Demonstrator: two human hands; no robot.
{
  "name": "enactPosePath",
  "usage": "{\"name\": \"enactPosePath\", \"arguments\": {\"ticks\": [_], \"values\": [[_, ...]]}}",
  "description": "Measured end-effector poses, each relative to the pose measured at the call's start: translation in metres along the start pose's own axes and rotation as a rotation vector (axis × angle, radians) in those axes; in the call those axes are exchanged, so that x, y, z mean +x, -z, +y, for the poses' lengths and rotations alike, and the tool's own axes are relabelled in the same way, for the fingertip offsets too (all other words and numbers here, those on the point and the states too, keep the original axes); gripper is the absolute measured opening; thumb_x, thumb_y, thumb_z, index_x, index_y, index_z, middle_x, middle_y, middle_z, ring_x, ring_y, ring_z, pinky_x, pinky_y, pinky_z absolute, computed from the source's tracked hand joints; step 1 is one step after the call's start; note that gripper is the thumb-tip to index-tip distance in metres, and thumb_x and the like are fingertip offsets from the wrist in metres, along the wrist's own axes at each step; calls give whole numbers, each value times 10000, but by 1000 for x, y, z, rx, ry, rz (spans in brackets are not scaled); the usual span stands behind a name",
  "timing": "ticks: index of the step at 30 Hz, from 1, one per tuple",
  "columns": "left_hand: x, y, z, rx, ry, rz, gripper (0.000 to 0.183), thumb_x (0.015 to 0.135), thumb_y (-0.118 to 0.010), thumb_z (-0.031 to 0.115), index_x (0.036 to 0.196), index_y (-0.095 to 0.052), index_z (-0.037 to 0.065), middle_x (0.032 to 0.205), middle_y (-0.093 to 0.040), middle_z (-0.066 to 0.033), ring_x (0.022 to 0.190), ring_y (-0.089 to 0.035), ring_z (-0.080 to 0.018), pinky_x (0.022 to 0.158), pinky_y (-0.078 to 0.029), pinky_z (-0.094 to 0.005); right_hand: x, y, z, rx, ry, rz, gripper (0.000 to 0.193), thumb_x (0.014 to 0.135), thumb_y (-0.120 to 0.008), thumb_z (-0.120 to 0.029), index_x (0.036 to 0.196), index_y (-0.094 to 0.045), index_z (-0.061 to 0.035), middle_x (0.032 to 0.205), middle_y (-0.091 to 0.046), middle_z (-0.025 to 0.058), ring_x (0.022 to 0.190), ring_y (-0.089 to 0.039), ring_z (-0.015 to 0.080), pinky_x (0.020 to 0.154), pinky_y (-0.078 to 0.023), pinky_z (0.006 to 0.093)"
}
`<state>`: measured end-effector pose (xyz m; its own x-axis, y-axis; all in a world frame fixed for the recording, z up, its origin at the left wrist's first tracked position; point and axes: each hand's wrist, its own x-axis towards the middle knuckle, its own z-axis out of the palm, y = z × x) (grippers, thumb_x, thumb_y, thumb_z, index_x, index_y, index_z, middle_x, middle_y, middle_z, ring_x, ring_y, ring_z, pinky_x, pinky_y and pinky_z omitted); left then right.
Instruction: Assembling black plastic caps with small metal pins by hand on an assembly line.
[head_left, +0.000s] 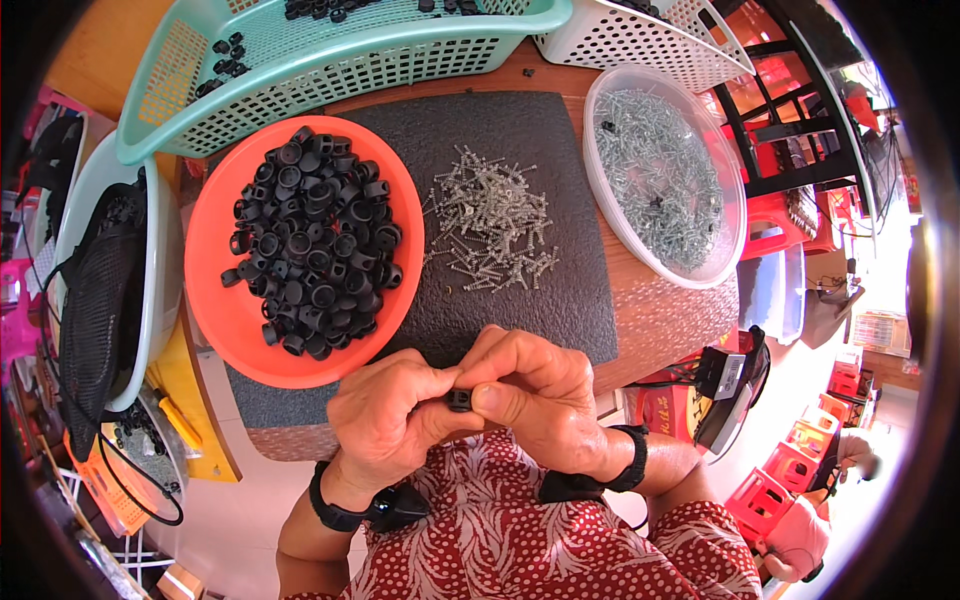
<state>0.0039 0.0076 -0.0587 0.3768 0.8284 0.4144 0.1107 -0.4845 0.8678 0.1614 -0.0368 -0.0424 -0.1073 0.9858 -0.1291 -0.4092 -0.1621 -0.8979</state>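
Note:
Close to my body, just past the table's near edge, both hands meet around a small black plastic part (459, 400). My left hand (390, 415) pinches it from one side. My right hand (535, 400) grips its other side between thumb and fingers; whether a screw is also held there is hidden. Beyond my left hand stands an orange-red bowl (215, 310) heaped with similar black plastic parts (315, 240). A loose pile of silver screws (490, 220) lies on the dark grey mat (570, 310), ahead of my hands.
A clear round tub (735, 240) of many screws sits at the right. Along the back stand a green basket (330, 85) with black parts and a white perforated basket (640, 45). A pale green basin (165, 270) holds a black mesh item at the left. Red stools (765, 500) fill the lower right.

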Motion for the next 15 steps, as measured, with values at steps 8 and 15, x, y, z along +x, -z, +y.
{"name": "enactPosePath", "arguments": {"ticks": [8,15], "values": [[-1,1,3,-11,26,3,380,644,-790,291,830,-617,8,585,-541,-52,458,-489,-164,410,-359,-274,-2,1,1,-4,5,-14,103,872,-532,65,949,-584,21,888,-547,40,766,-536,61,638,-452,200],[-3,2,6,-81,96,4,385,650,-798,272,876,-614,21,614,-582,-54,486,-527,-134,444,-397,-242,-7,-4,-15,181,-231,72,110,902,-539,-27,982,-590,28,876,-603,29,760,-554,57,645,-471,200]]}}
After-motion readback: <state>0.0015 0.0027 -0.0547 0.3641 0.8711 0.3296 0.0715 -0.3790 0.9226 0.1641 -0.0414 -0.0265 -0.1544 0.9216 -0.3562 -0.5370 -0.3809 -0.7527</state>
